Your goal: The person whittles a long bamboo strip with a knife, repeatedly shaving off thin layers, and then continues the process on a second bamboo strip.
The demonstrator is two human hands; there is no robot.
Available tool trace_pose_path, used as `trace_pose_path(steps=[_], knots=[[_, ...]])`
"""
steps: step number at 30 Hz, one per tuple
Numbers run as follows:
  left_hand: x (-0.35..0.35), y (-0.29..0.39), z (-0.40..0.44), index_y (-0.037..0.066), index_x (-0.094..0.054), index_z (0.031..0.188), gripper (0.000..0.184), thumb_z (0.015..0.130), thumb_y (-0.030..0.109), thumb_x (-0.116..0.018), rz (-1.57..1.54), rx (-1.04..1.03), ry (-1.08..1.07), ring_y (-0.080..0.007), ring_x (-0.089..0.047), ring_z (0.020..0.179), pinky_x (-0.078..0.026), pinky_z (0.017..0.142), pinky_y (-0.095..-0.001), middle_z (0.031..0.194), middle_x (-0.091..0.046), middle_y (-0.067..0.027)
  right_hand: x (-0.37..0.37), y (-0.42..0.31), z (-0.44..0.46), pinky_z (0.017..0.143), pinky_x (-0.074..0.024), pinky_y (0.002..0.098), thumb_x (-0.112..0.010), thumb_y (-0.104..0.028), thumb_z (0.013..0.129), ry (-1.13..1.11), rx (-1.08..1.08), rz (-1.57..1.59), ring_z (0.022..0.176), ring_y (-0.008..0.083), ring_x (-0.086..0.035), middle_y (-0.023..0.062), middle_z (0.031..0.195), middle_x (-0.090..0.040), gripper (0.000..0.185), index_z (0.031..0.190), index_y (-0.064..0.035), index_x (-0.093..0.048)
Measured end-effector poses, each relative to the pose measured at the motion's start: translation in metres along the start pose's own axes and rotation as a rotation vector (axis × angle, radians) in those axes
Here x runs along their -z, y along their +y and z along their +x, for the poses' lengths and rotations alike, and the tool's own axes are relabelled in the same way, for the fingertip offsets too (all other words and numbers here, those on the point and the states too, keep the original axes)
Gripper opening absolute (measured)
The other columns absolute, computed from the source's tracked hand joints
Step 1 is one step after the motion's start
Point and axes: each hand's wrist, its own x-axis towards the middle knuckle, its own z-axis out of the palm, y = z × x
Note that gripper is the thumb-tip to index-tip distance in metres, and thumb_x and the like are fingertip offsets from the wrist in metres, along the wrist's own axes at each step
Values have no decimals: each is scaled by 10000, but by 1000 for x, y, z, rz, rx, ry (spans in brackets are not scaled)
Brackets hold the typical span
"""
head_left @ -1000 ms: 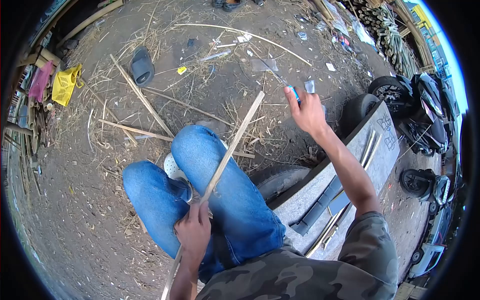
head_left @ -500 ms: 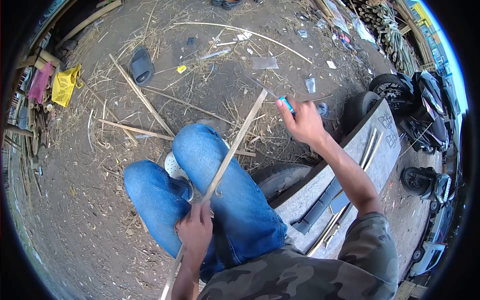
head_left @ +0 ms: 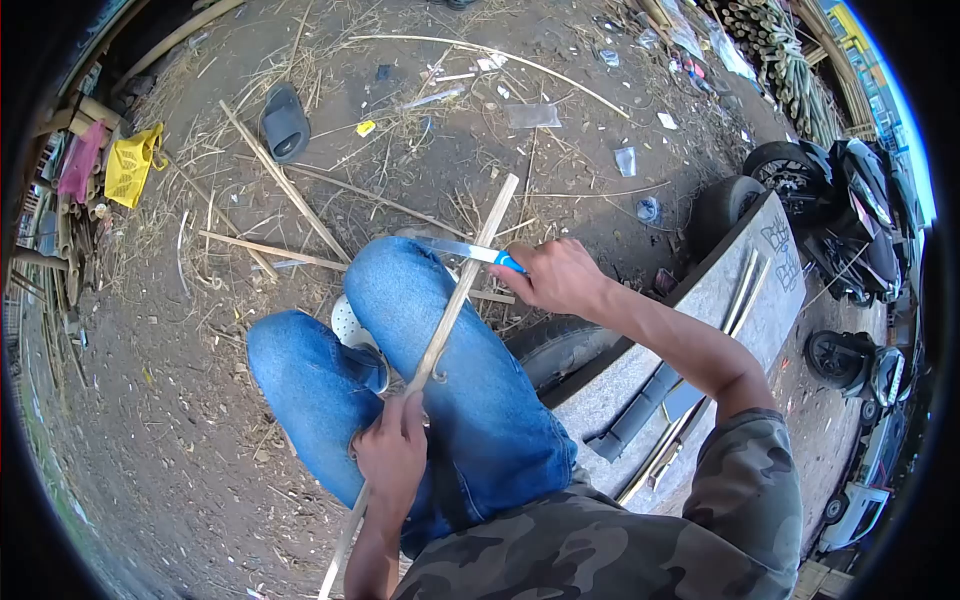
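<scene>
My left hand (head_left: 392,452) is closed around a long pale bamboo strip (head_left: 455,305), which lies slanted across my right knee. One end of the strip sticks up past the knee; the other runs down under my left forearm. In my right hand (head_left: 556,276) is a knife (head_left: 458,248) with a blue and white handle, the fingers wrapped round it. Its blade lies across the upper part of the strip, pointing left over the knee. Whether the edge bites into the wood, I cannot tell. A small curled shaving (head_left: 438,377) hangs at the strip near the knee.
To my right is a grey board (head_left: 590,408) bearing a dark sheath-like piece (head_left: 632,415) and thin strips, with a tire (head_left: 560,355) below. Bamboo pieces (head_left: 285,185) and a dark slipper (head_left: 285,122) lie on the ground ahead. Motorcycles (head_left: 850,215) stand at the right.
My right hand has brought the knife down and left, from beyond the strip's tip to across its upper part. My left hand stays in about the same place on the strip.
</scene>
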Motion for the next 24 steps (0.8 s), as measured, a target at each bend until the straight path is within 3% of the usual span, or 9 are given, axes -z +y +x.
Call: trace_pose_path(steps=[4,8,13,14,15,17,18,21,24], knots=[[1,0,0,78,-602,819,168,929,202,-618,20,5,-16,-316,-614,490,-452,438,-400,565,-609,-124,-2,24,11,568,-540,499,-473,-454,974,85,-126,-91,578,393,-657,202,576,-611,486,830,-20,-639],[4,-1,-7,72,-601,832,164,927,204,-621,-14,-2,-16,-321,-610,480,-455,439,-405,557,-606,-124,10,111,27,603,-546,509,-431,-483,981,173,-370,-159,620,429,-652,237,626,-629,565,775,-4,-651],[-1,-4,-1,67,-601,844,153,925,196,-620,-45,9,-41,-326,-608,475,-457,438,-412,555,-605,-126,13,119,9,666,-508,503,-399,-563,970,335,-595,94,770,480,-633,305,721,-624,649,826,18,-647],[-1,-3,0,58,-590,830,184,944,202,-594,-61,15,-38,-329,-594,473,-432,439,-418,560,-589,-126,2,123,5,573,-476,417,-438,-542,976,369,-555,160,617,358,-638,212,654,-624,576,835,-11,-609],[0,-2,1,48,-578,815,218,963,209,-569,-75,20,-39,-333,-580,471,-407,440,-424,565,-574,-126,-2,119,1,573,-476,417,-438,-542,976,369,-566,163,617,358,-638,212,654,-624,576,835,-11,-609],[4,-3,3,52,-587,845,213,969,220,-545,-68,40,-123,-356,-589,482,-426,452,-449,565,-589,-137,-10,102,-2,458,-365,292,-462,-487,996,349,-567,1122,451,143,-471,43,571,-512,459,823,-72,-556],[6,-2,5,55,-596,875,215,975,231,-521,-64,64,-192,-379,-597,493,-446,464,-475,565,-603,-148,5,72,-3,436,-243,225,-471,-442,1010,391,-560,1275,466,28,-311,-58,577,-387,390,790,-122,-502],[15,4,11,40,-590,910,276,1004,259,-449,-101,89,-253,-425,-590,547,-430,516,-515,584,-597,-176,4,51,-5,440,-244,212,-463,-435,1015,510,-503,1386,462,28,-322,-63,568,-393,385,798,-121,-513],[24,7,18,30,-578,927,309,1018,279,-421,-233,173,-355,-444,-586,615,-418,567,-523,632,-600,-203,-8,45,4,461,-292,252,-454,-419,1019,599,-446,1085,486,57,-346,-47,563,-415,442,765,-68,-542]])
